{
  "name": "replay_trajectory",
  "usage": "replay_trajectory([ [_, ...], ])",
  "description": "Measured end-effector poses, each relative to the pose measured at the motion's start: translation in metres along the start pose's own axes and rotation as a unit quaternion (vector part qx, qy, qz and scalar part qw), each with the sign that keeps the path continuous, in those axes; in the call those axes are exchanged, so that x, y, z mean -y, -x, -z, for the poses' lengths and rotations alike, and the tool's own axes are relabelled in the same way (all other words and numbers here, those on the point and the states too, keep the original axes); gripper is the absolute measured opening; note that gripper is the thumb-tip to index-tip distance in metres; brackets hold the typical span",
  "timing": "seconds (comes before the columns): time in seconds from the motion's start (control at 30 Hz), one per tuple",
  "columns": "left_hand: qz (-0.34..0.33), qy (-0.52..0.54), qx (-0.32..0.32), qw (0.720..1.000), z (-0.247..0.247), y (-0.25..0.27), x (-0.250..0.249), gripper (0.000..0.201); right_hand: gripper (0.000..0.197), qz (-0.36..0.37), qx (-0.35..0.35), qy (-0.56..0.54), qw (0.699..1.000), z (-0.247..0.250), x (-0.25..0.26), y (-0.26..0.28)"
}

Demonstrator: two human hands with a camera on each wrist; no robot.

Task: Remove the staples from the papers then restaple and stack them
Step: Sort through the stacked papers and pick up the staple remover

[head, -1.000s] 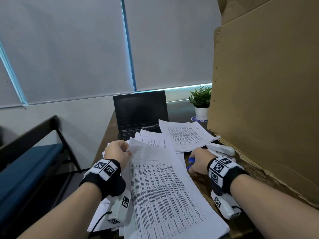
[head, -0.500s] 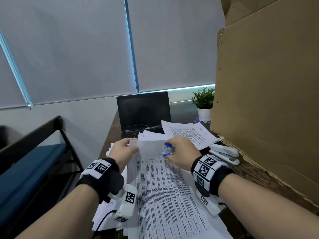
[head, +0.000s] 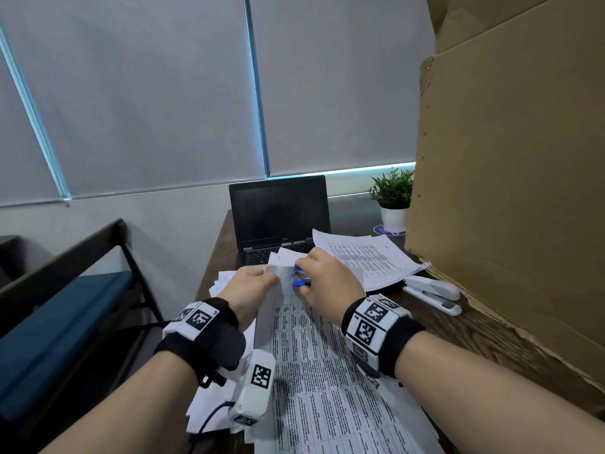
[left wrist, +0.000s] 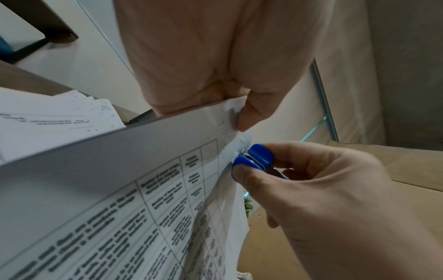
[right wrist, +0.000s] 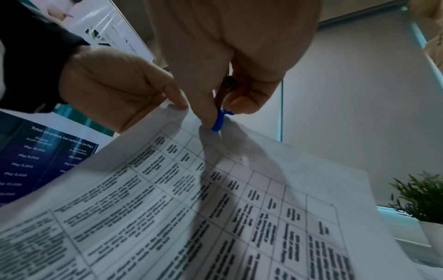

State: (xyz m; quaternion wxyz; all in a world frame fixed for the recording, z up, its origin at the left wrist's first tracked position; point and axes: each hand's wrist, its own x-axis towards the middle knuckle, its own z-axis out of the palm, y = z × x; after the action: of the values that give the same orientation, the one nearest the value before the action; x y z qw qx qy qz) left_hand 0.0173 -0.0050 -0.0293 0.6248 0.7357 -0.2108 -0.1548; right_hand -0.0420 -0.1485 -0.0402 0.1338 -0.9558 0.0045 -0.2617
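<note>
At the lifted top corner of the printed sheets (head: 314, 371), pinched by the left hand (head: 252, 286), the right hand (head: 327, 283) has brought over the blue staple remover (left wrist: 253, 158) it grips, so pulling the staple looks imminent

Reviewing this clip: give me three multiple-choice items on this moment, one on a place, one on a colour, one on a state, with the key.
1. Where does the white stapler lie?
A. on the laptop
B. on the desk beside the cardboard, right of the papers
C. in the left hand

2. What colour are the grips of the staple remover?
A. blue
B. red
C. green

3. What is the left hand doing?
A. lying flat on the desk
B. holding the stapler
C. pinching the top corner of the printed papers

Key: B, the head view shows it on the wood by the cardboard; A, blue in all three views, squeezed in the right hand; C, thumb and fingers grip the corner in the left wrist view.
</note>
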Motion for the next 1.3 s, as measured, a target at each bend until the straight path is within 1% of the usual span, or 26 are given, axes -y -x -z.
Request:
replay_trajectory([
  [0.13, -0.003, -0.005, 0.01, 1.0, 0.0, 0.001, -0.003, 0.024, 0.022, 0.022, -0.003, 0.022, 1.0, 0.001, -0.002, 0.001],
  [0.2, -0.007, -0.005, 0.007, 1.0, -0.002, 0.001, -0.003, 0.021, 0.021, 0.03, -0.015, 0.022, 0.999, 0.001, -0.004, 0.002],
  [0.3, -0.013, 0.001, -0.011, 1.0, -0.009, 0.001, -0.003, 0.02, 0.019, 0.031, -0.041, 0.002, 0.999, -0.002, -0.005, 0.003],
  [0.37, -0.01, -0.012, -0.03, 0.999, -0.015, 0.0, -0.003, 0.022, 0.018, 0.023, -0.038, -0.005, 0.999, -0.005, -0.004, 0.002],
  [0.43, -0.003, -0.03, -0.048, 0.998, -0.021, -0.003, -0.001, 0.023, 0.016, -0.004, -0.033, -0.028, 0.999, -0.009, -0.005, 0.001],
  [0.5, -0.004, -0.038, -0.064, 0.997, -0.025, -0.006, -0.001, 0.022, 0.011, -0.053, -0.034, -0.075, 0.995, -0.014, -0.006, -0.001],
  [0.6, -0.004, -0.041, -0.075, 0.996, -0.027, -0.01, 0.0, 0.019, 0.009, -0.13, -0.052, -0.172, 0.975, -0.021, -0.006, -0.003],
  [0.7, 0.005, -0.037, -0.084, 0.996, -0.028, -0.015, 0.004, 0.02, 0.008, -0.217, -0.062, -0.273, 0.935, -0.028, -0.009, -0.007],
  [0.8, 0.022, -0.036, -0.093, 0.995, -0.03, -0.02, 0.01, 0.018, 0.015, -0.293, -0.043, -0.382, 0.876, -0.043, -0.017, -0.012],
  [1.0, 0.025, -0.046, -0.099, 0.994, -0.031, -0.028, 0.02, 0.02, 0.018, -0.367, -0.016, -0.535, 0.761, -0.053, -0.025, -0.013],
  [1.07, 0.027, -0.051, -0.107, 0.993, -0.032, -0.031, 0.02, 0.021, 0.015, -0.402, -0.012, -0.577, 0.711, -0.056, -0.03, -0.016],
  [1.13, 0.033, -0.045, -0.116, 0.992, -0.029, -0.034, 0.02, 0.02, 0.01, -0.451, -0.043, -0.616, 0.644, -0.053, -0.039, -0.019],
  [1.17, 0.035, -0.044, -0.116, 0.992, -0.028, -0.035, 0.021, 0.02, 0.009, -0.461, -0.053, -0.623, 0.629, -0.051, -0.047, -0.019],
  [1.2, 0.039, -0.049, -0.114, 0.992, -0.027, -0.035, 0.021, 0.019, 0.01, -0.465, -0.052, -0.609, 0.641, -0.051, -0.056, -0.019],
  [1.23, 0.04, -0.057, -0.114, 0.991, -0.026, -0.035, 0.021, 0.017, 0.011, -0.462, -0.039, -0.577, 0.672, -0.048, -0.062, -0.018],
  [1.3, 0.042, -0.07, -0.126, 0.989, -0.026, -0.036, 0.022, 0.015, 0.011, -0.441, -0.015, -0.49, 0.751, -0.047, -0.075, -0.014],
])
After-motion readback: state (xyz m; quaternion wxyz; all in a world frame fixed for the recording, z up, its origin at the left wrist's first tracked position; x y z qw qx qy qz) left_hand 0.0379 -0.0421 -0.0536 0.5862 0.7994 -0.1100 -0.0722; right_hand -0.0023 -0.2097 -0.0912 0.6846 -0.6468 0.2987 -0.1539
